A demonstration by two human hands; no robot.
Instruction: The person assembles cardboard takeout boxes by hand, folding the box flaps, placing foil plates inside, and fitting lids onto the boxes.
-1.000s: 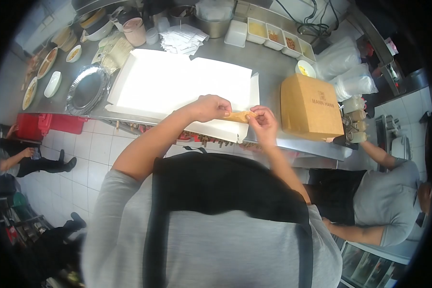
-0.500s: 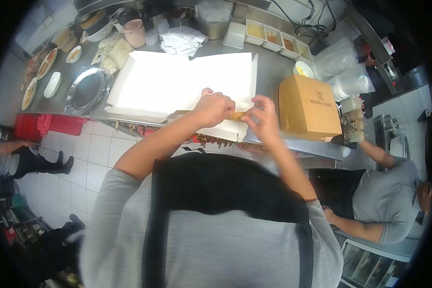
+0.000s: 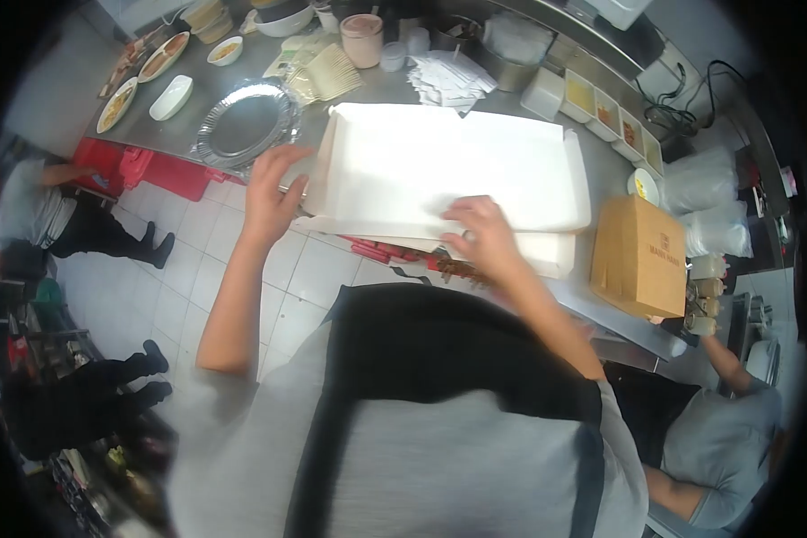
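Observation:
A wide, shallow white cardboard box (image 3: 439, 166) lies open on the metal counter in front of me, its low side walls standing up. My left hand (image 3: 273, 193) is open beside the box's left front corner, thumb and fingers apart. Over the front edge, right of the middle, my right hand (image 3: 482, 233) hovers with loosely curved fingers spaced apart and nothing visible between them. A white front flap (image 3: 547, 251) projects below the edge near my right wrist.
Left of the box sits a foil tray (image 3: 247, 125) in plastic. Behind it lie white paper slips (image 3: 448, 79). To the right stand a brown carton (image 3: 641, 255) and white containers of toppings (image 3: 605, 112). A co-worker (image 3: 722, 439) stands close at the right; other people are at the left.
My hands were together at the box's front edge, fingers on a small tan piece. They have parted, my left hand moving to the left corner. The view has swung, shifting the counter right.

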